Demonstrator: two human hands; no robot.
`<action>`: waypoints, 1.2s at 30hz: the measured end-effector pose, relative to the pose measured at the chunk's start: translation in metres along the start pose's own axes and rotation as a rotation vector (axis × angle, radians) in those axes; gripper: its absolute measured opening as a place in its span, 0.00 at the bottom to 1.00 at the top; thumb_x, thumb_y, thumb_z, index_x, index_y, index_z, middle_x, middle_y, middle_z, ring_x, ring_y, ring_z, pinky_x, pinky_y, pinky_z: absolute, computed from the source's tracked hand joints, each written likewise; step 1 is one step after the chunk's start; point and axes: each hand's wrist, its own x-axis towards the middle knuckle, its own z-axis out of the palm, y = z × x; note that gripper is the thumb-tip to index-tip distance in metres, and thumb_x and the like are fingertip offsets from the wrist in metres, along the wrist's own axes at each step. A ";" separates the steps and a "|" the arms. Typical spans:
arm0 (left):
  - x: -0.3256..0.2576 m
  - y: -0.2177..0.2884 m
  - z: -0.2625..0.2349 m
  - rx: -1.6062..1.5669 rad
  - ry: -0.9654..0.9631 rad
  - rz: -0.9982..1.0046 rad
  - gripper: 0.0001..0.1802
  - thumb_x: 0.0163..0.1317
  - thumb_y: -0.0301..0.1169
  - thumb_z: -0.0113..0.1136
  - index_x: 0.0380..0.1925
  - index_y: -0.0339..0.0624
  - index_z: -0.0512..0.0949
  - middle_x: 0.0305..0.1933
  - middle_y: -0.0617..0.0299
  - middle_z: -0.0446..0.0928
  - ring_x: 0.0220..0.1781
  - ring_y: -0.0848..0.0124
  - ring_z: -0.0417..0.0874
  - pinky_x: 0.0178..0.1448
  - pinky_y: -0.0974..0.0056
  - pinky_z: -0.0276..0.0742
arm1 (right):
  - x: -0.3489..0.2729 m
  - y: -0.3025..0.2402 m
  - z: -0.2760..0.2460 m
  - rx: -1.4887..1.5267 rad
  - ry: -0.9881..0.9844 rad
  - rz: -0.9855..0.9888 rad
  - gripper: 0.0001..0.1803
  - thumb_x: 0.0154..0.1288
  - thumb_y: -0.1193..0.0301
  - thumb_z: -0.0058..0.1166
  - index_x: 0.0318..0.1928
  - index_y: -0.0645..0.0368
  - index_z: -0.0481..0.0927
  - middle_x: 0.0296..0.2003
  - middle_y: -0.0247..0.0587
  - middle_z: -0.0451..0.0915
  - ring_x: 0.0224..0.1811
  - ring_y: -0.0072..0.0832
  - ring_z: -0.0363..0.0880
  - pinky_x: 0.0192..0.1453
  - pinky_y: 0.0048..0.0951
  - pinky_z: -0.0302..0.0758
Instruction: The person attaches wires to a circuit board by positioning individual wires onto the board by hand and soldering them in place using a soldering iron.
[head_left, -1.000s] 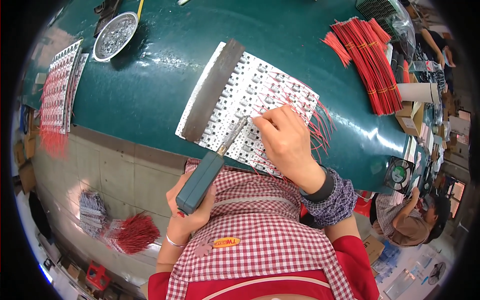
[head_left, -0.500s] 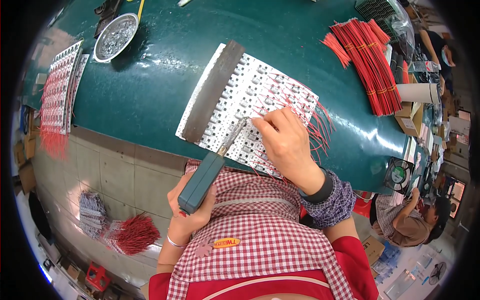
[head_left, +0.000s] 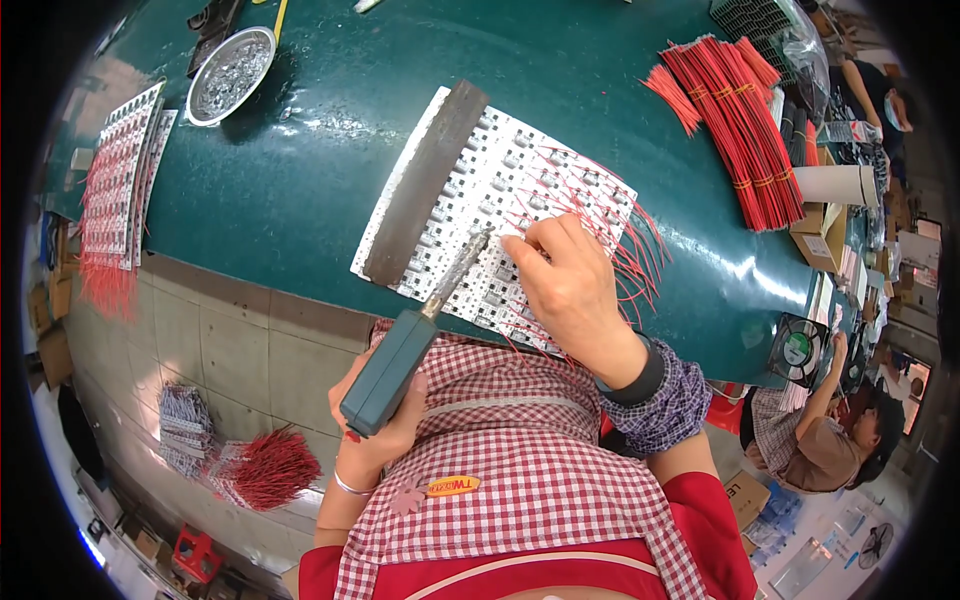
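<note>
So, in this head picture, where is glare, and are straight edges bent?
Head view: bright glare on the green table near the metal bowl and at its right edge; the table's front edge curves from fisheye distortion; corners are black; the soldering iron looks sharp.

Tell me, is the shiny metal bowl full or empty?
Not empty: the metal bowl on the green table holds silvery bits across its bottom.

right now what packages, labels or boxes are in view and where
Cardboard boxes: brown, stacked at the green table's right edge, under a white tube.
Small label: yellow-orange oval tag on the checked apron, lower centre.
Cardboard box: brown, on the floor at lower right.
Red crate: small, on the floor at lower left.
</note>
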 end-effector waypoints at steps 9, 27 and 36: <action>0.020 0.003 -0.014 0.030 0.191 0.100 0.15 0.52 0.20 0.71 0.41 0.30 0.83 0.38 0.50 0.83 0.33 0.64 0.86 0.37 0.66 0.80 | 0.007 -0.002 -0.002 0.026 0.008 0.012 0.16 0.49 0.83 0.60 0.41 0.60 0.84 0.32 0.37 0.75 0.34 0.35 0.76 0.35 0.36 0.74; 0.208 -0.011 -0.145 0.088 0.647 -0.066 0.08 0.58 0.25 0.69 0.35 0.34 0.80 0.22 0.62 0.78 0.16 0.78 0.75 0.19 0.72 0.66 | 0.012 0.090 -0.067 -0.014 0.179 0.246 0.07 0.61 0.82 0.59 0.41 0.63 0.83 0.38 0.46 0.78 0.41 0.43 0.79 0.45 0.38 0.76; 0.231 -0.031 -0.154 0.320 0.561 -0.133 0.14 0.52 0.30 0.69 0.30 0.31 0.76 0.20 0.53 0.78 0.17 0.64 0.80 0.23 0.58 0.72 | 0.033 0.152 -0.045 -0.333 0.267 0.223 0.13 0.57 0.79 0.60 0.45 0.62 0.82 0.46 0.45 0.78 0.51 0.44 0.76 0.52 0.43 0.76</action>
